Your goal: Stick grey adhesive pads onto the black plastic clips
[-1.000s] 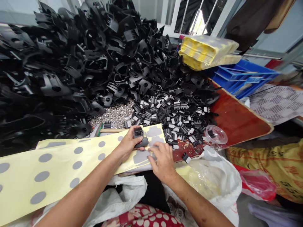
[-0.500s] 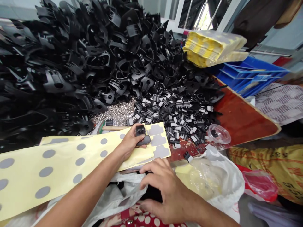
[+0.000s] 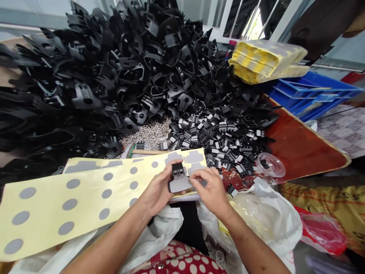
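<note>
My left hand (image 3: 159,186) is closed around a black plastic clip (image 3: 178,169) with ridged prongs on top. A grey sticker (image 3: 179,185) lies across the clip's lower flat part. With thumb and forefinger, my right hand (image 3: 209,188) pinches the sticker's right end. Both hands are over long yellow backing sheets (image 3: 88,194), which carry grey round stickers and larger shaped ones. Just behind the hands, many small black clips with grey faces (image 3: 211,140) lie in a loose pile.
A tall heap of black plastic parts (image 3: 114,76) fills the back left, with small shiny metal pieces (image 3: 148,135) before it. On the right are a clear plastic bowl (image 3: 270,164), a blue crate (image 3: 313,93), a yellow sheet stack (image 3: 265,59) and a white plastic bag (image 3: 262,217).
My right hand has moved up from below the sheets' edge to the clip and now pinches a sticker there. The clip's flat part, dark before, now shows grey. The camera view has shifted slightly left.
</note>
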Available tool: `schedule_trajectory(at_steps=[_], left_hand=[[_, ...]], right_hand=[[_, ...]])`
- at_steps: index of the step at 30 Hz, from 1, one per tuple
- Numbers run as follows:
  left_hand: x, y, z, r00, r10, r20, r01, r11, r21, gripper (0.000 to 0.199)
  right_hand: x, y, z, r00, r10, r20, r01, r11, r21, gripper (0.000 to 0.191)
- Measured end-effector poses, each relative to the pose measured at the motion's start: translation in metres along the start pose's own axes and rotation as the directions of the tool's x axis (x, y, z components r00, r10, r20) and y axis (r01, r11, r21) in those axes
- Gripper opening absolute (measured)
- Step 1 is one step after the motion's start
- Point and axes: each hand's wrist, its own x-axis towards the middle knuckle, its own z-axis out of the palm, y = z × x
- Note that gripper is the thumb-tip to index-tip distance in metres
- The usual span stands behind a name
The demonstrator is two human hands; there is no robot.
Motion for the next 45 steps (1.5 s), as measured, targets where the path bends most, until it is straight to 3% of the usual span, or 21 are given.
schedule_trajectory(at_steps=[13,17,20,22,25,27,29,33,35,37,39,42,45], left_hand=[[0.002,-0.001,-0.004,1.0,0.009,0.007,-0.009,1.0,-0.004,0.043],[0.0,-0.004,-0.007,0.998,0.026,0.053,-0.029,0.998,0.062,0.056],[0.003,-0.014,-0.008,0.982,0.186,0.003,-0.181,0.952,0.246,0.057],[0.005,-0.022,-0.009,0.936,0.35,-0.051,-0.303,0.867,0.395,0.047],[0.006,-0.032,-0.01,0.885,0.452,-0.111,-0.34,0.79,0.511,0.041],[0.005,-0.036,-0.01,0.893,0.418,-0.167,-0.298,0.827,0.478,0.042],[0.004,-0.038,-0.011,0.9,0.385,-0.206,-0.274,0.865,0.42,0.043],[-0.001,-0.036,-0.013,0.896,0.398,-0.196,-0.296,0.866,0.404,0.05],[-0.005,-0.031,-0.013,0.901,0.402,-0.163,-0.301,0.85,0.431,0.055],[-0.009,-0.026,-0.012,0.907,0.404,-0.12,-0.308,0.83,0.465,0.059],[-0.012,-0.023,-0.011,0.922,0.379,-0.084,-0.298,0.83,0.471,0.06],[-0.013,-0.022,-0.01,0.955,0.283,-0.087,-0.234,0.902,0.364,0.062],[-0.015,-0.021,-0.01,0.982,0.167,-0.09,-0.154,0.979,0.129,0.059]], right_hand=[[0.002,0.0,0.009,1.0,0.022,0.022,-0.021,0.999,-0.026,0.011],[0.002,0.0,0.011,1.0,-0.013,0.026,0.015,0.998,-0.067,0.011],[0.0,-0.002,0.015,0.995,-0.101,0.025,0.103,0.982,-0.161,0.009],[-0.002,-0.006,0.019,0.987,-0.157,0.015,0.157,0.963,-0.22,0.007],[-0.007,-0.011,0.027,0.977,-0.213,-0.016,0.201,0.941,-0.273,0.03],[-0.012,-0.014,0.03,0.97,-0.241,-0.013,0.224,0.921,-0.319,0.044],[-0.015,-0.016,0.029,0.962,-0.271,-0.007,0.248,0.889,-0.384,0.046],[-0.016,-0.014,0.021,0.949,-0.248,-0.192,0.139,0.881,-0.451,0.053],[-0.014,-0.01,0.018,0.967,-0.15,-0.204,0.084,0.95,-0.301,0.053],[-0.012,-0.007,0.018,0.997,-0.033,-0.072,0.03,0.999,-0.041,0.042],[-0.011,-0.007,0.022,0.999,0.015,0.042,-0.02,0.992,0.126,0.03],[-0.012,-0.011,0.025,0.999,-0.05,-0.003,0.05,0.992,0.116,0.021],[-0.011,-0.017,0.026,0.986,-0.12,-0.113,0.129,0.989,0.076,0.018]])
